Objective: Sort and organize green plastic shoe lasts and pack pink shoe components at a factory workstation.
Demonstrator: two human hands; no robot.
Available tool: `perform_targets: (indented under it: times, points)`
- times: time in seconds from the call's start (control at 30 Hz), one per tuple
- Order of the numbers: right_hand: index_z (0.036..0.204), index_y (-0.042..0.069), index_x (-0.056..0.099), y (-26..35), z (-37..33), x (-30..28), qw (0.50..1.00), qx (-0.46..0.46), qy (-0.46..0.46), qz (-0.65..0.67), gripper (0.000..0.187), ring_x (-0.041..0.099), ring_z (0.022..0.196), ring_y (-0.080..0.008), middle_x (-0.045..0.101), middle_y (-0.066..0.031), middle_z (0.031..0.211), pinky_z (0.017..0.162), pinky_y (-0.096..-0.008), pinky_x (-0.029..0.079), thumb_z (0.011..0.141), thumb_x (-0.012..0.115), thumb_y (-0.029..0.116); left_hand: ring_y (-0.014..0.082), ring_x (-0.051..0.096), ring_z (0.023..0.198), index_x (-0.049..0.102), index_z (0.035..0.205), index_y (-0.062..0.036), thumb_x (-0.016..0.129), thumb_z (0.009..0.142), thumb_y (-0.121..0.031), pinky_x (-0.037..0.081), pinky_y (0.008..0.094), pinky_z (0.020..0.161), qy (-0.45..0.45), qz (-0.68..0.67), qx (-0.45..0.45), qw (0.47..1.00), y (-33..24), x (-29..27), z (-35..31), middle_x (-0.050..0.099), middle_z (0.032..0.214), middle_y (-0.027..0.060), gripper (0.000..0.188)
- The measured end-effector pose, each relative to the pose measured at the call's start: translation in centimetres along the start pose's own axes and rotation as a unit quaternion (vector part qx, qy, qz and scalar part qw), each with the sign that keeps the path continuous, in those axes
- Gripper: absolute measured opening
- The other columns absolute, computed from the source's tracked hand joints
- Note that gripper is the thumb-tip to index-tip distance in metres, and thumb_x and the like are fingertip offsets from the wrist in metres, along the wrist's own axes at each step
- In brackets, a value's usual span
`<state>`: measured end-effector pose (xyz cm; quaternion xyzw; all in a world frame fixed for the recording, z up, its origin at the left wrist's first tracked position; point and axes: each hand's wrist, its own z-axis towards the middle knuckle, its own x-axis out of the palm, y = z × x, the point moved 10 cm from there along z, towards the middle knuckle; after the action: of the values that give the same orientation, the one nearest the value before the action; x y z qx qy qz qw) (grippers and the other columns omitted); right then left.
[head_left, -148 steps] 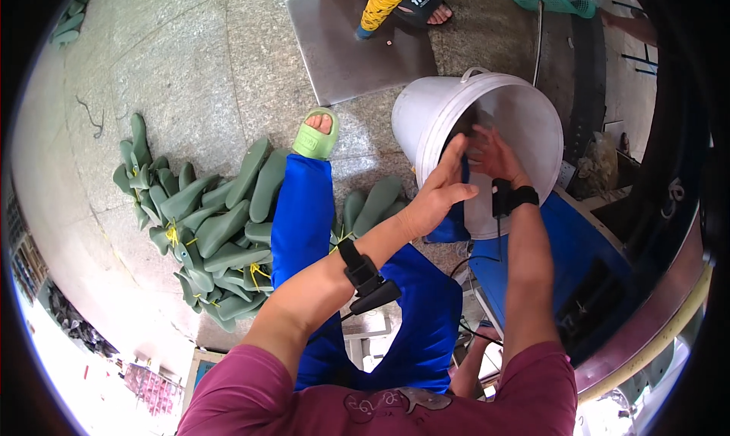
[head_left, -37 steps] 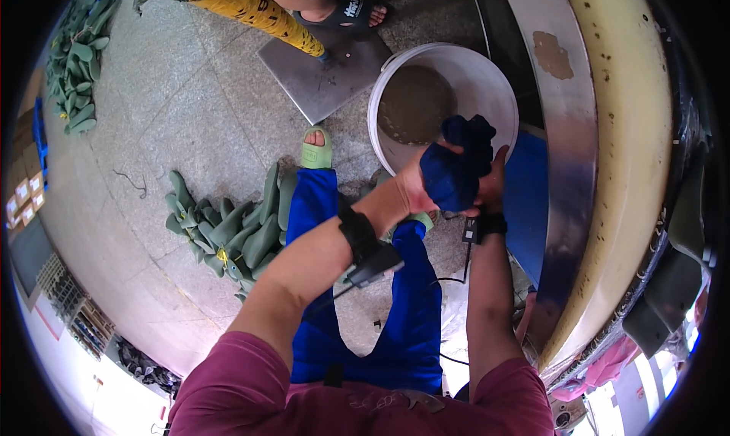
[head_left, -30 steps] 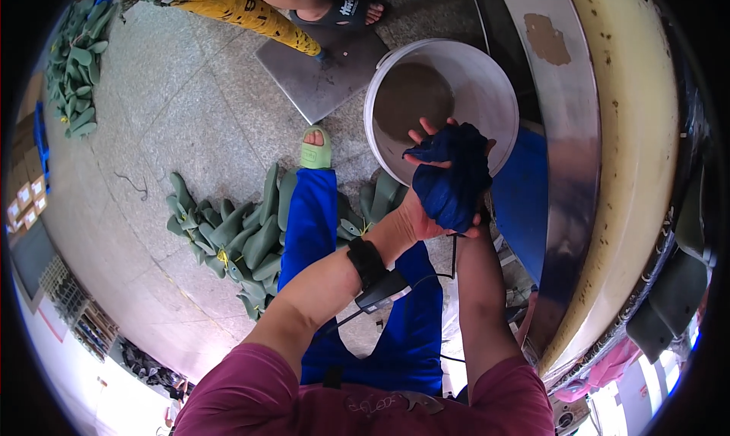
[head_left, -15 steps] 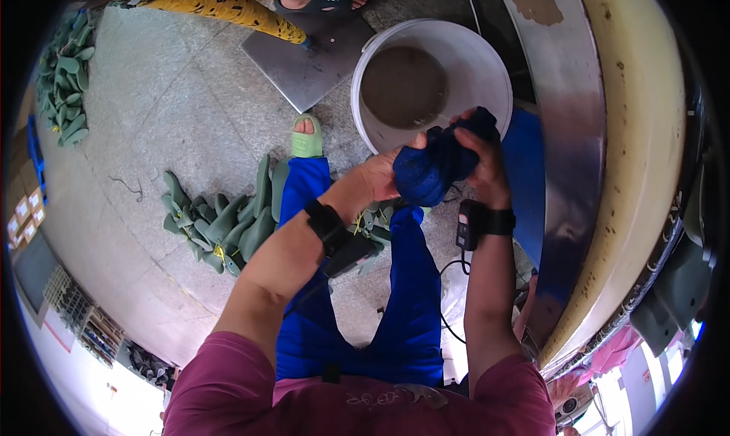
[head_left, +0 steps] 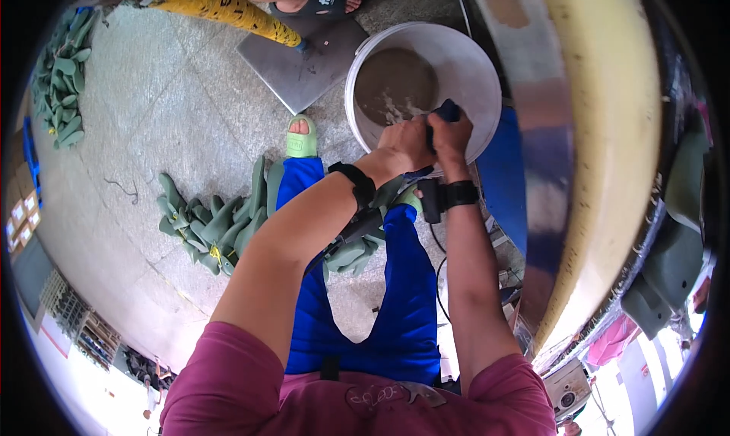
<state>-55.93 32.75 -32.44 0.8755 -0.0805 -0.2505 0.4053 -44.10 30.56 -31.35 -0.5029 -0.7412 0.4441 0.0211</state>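
Blue cloth (head_left: 447, 110) has shifted, clenched between both hands (head_left: 408, 142) (head_left: 452, 137).

Below us a speckled grey floor (head_left: 167, 105), green curved pieces (head_left: 219, 221) heaped near our feet, another green heap (head_left: 67, 79) far left, a thin dark wire (head_left: 125, 187), a metal plate (head_left: 293, 75), a white bucket (head_left: 477, 67), our green slippers (head_left: 302, 142)

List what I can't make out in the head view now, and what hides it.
All in the head view:
Most of the dark blue cloth: hidden by the left hand and right hand.
Bottom of the white bucket: hidden under murky liquid.
Wearer of the black sandal, above the leg: cut off by the top edge.
Contents of the rack: too small.
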Motion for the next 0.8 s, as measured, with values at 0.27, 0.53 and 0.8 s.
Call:
perform_targets:
  times: [0.27, 0.53, 0.8]
  points:
    - [0.100, -0.002, 0.055, 1.1, -4.0, -0.6, 0.985, -0.103, -0.122, -0.069, 0.035, 0.060, 0.090, -0.0275, 0.062, -0.0169, 0.097, 0.080, -0.0370, 0.046, 0.081, 0.068, 0.025, 0.0423, 0.058, 0.096, 0.045, 0.110, 0.0016, 0.067, 0.070, -0.031, 0.048, 0.0469, 0.081, -0.093, 0.043, -0.013, 0.995, -0.8, -2.5, -3.0, 0.056, 0.104, 0.0275, 0.055]
    - [0.138, 0.007, 0.036, -2.7, -12.3, -6.1, 0.872, -0.248, 0.071, -0.415, 0.068, 0.031, 0.132, -0.0288, 0.035, -0.0175, 0.141, 0.110, -0.0381, 0.022, 0.077, 0.066, 0.007, 0.0273, 0.057, 0.105, 0.032, 0.139, -0.0063, 0.054, 0.089, -0.023, 0.046, 0.0371, 0.087, 0.067, -0.493, -0.016, 0.867, -3.5, -5.0, -9.6, 0.059, 0.110, 0.0166, 0.056]
    - [0.118, 0.002, 0.054, 17.6, -23.2, -7.1, 0.974, -0.097, 0.200, 0.039, 0.048, 0.052, 0.109, -0.0238, 0.056, -0.0132, 0.116, 0.098, -0.0341, 0.038, 0.079, 0.071, 0.023, 0.0123, 0.057, 0.071, 0.054, 0.104, -0.0101, 0.055, 0.090, -0.027, 0.044, 0.0255, 0.058, -0.039, -0.381, -0.009, 0.924, 10.0, -5.5, -13.2, 0.060, 0.085, 0.0034, 0.022]
